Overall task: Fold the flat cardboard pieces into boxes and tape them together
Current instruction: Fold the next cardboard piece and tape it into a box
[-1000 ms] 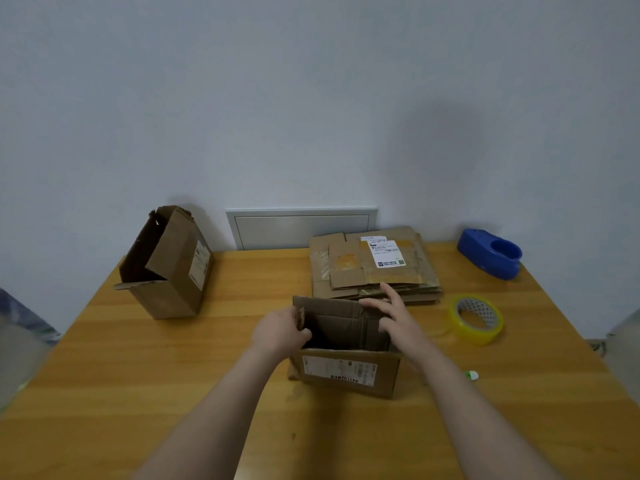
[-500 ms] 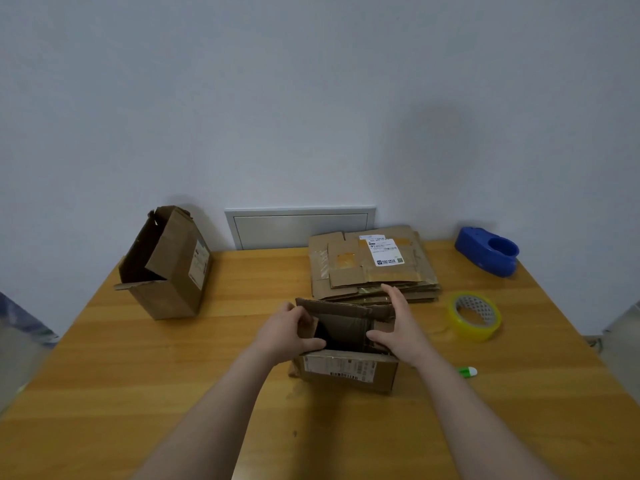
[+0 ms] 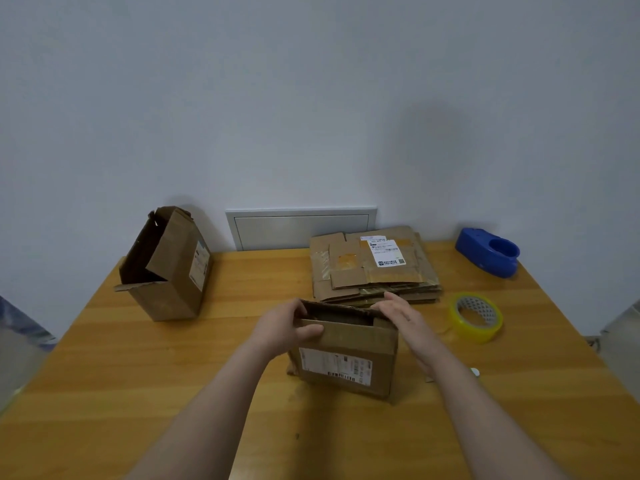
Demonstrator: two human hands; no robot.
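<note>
Head view: the half-folded box stands on the table, just in front of the stack of flat cardboard. The left hand grips the box's top left edge, thumb over the near flap; the right hand, fingers straight and relaxed, rests against the right flap. A tape roll lies near its right

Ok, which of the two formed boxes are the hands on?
The barcode-labelled box, front centre; the other box stands alone at far left, flaps open.
</note>
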